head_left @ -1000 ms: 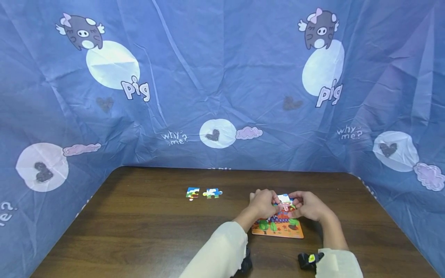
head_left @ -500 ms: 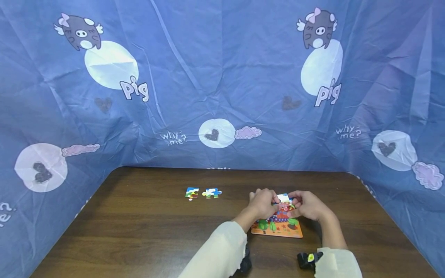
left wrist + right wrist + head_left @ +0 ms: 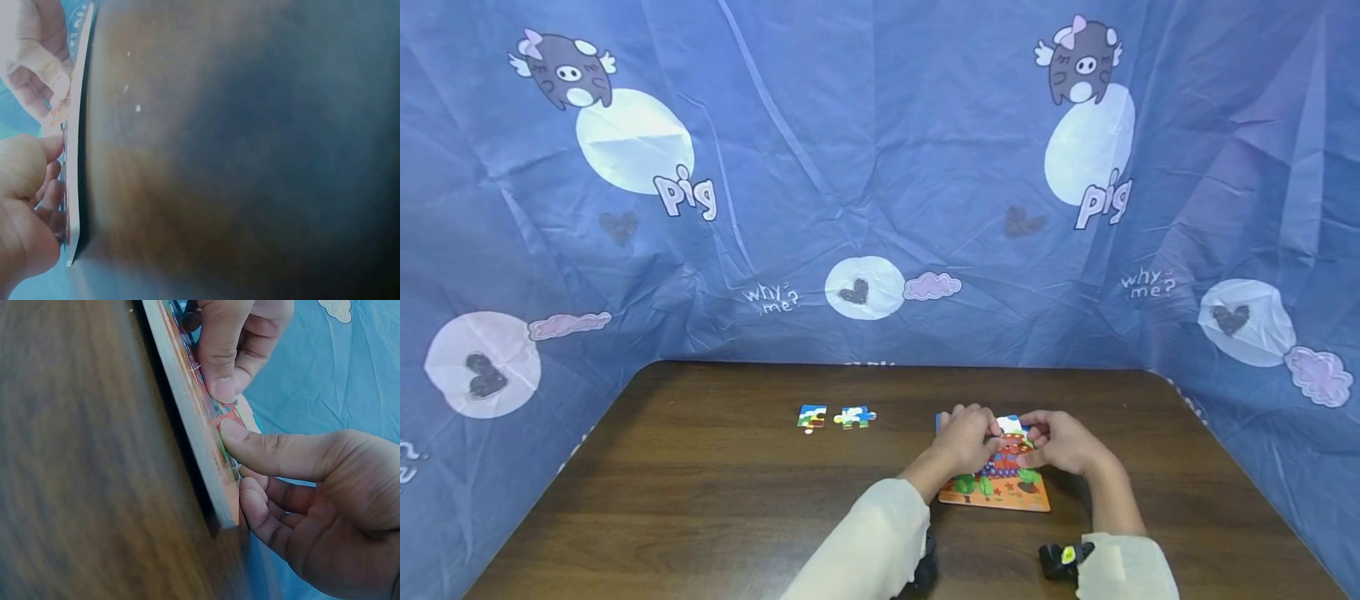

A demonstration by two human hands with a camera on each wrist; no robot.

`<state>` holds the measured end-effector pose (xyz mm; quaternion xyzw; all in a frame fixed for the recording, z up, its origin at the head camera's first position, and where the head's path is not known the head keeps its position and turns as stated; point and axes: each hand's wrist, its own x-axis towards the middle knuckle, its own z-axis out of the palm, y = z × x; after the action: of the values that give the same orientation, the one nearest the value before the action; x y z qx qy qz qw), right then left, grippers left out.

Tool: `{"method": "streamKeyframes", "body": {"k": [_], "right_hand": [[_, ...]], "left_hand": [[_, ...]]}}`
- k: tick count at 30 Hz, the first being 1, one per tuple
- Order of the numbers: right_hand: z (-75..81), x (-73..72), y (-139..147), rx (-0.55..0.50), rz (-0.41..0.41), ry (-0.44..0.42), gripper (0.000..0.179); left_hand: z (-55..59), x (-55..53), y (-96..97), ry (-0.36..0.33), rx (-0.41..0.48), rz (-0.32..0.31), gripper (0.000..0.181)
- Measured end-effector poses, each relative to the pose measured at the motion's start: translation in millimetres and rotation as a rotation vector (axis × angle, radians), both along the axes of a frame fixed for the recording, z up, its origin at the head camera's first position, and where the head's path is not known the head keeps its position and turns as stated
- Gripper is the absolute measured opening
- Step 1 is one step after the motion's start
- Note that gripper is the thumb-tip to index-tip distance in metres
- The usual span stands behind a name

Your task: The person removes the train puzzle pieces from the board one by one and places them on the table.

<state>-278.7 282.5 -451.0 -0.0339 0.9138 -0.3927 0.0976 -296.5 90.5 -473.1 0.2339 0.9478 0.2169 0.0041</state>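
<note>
On the right of the table lies a jigsaw board [image 3: 996, 493] with an orange lower part, green trees and a red and blue picture. Between my two hands a puzzle piece [image 3: 1011, 426], white on top and red lower down, sits at the board's upper part. My left hand [image 3: 966, 439] pinches it from the left; my right hand [image 3: 1067, 444] pinches its right side. In the right wrist view both thumbs press on the piece [image 3: 231, 414], close over the board. The left wrist view catches the board's thin edge [image 3: 77, 150]. My left hand hides the board's upper left.
Two loose puzzle pieces, one with a red patch [image 3: 812, 417] and one mostly white and blue [image 3: 855, 417], lie left of the board. The brown wooden table [image 3: 700, 500] meets a blue printed cloth [image 3: 880, 200] at its back and sides.
The piece between my hands has been lowered from a raised tilt to lie flatter on the board, its red part now showing. Both hands stay in about the same place.
</note>
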Motion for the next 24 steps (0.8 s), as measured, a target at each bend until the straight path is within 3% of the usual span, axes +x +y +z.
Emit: {"method": "streamKeyframes", "body": {"k": [10,17,24], "right_hand": [[-1.7,-1.6,1,-0.008,-0.006,-0.002,0.067],[-2.5,-2.4,1,-0.006,-0.026,-0.010,0.065],[-2.4,-0.9,0,-0.020,-0.050,-0.028,0.064]], "left_hand": [[6.6,-3.9,-15.7,0.014,0.021,-0.029,0.015],[10.3,-9.7,-43.4,0.059,0.054,-0.071,0.017],[10.3,-15.0,-76.0,0.036,0.097,-0.088,0.016]]}}
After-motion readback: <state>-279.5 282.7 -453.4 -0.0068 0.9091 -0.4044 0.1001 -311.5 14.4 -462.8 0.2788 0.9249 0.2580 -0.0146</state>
